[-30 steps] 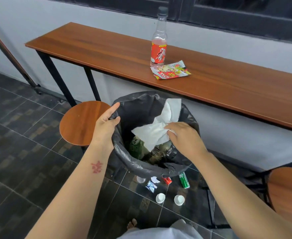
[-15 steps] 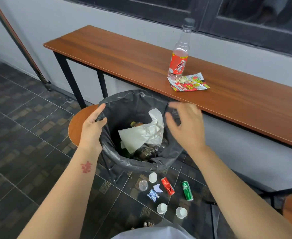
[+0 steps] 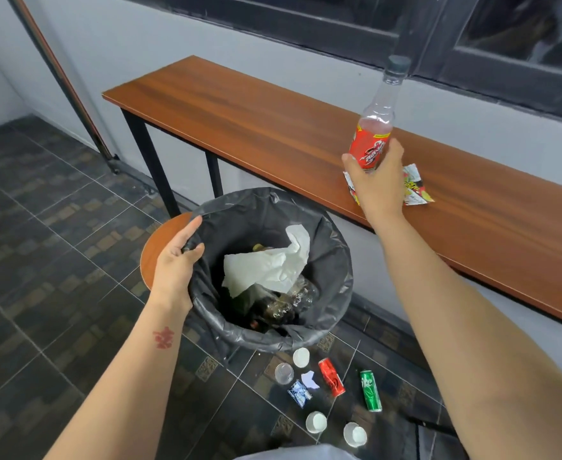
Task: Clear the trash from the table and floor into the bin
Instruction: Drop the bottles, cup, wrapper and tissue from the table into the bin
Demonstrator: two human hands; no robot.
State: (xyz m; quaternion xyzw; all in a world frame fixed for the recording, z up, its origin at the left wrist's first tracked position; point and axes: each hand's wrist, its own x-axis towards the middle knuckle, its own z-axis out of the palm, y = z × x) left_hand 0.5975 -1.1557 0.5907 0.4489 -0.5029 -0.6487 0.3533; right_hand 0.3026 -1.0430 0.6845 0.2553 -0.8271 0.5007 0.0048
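My left hand point(image 3: 176, 263) grips the near left rim of the bin point(image 3: 332, 260), which is lined with a black bag. Inside lie a white tissue point(image 3: 269, 267) and crushed bottles. My right hand point(image 3: 377, 180) is wrapped around the red-labelled plastic bottle point(image 3: 375, 134), which stands upright on the wooden table point(image 3: 239, 117). A flat snack wrapper point(image 3: 415, 190) lies on the table just behind that hand. On the floor below the bin lie a red can point(image 3: 331, 376), a green can point(image 3: 370, 390), several white cups point(image 3: 316, 422) and small wrappers point(image 3: 299, 393).
A round wooden stool point(image 3: 160, 247) stands left of the bin, partly under it in view. Black table legs point(image 3: 150, 161) drop to the dark tiled floor point(image 3: 40, 260). A slanted pole point(image 3: 67, 81) leans against the grey wall at left.
My right hand let go of the tissue, which dropped into the bin, then rose to the table and closed around the bottle. My left hand kept its hold on the bin rim.
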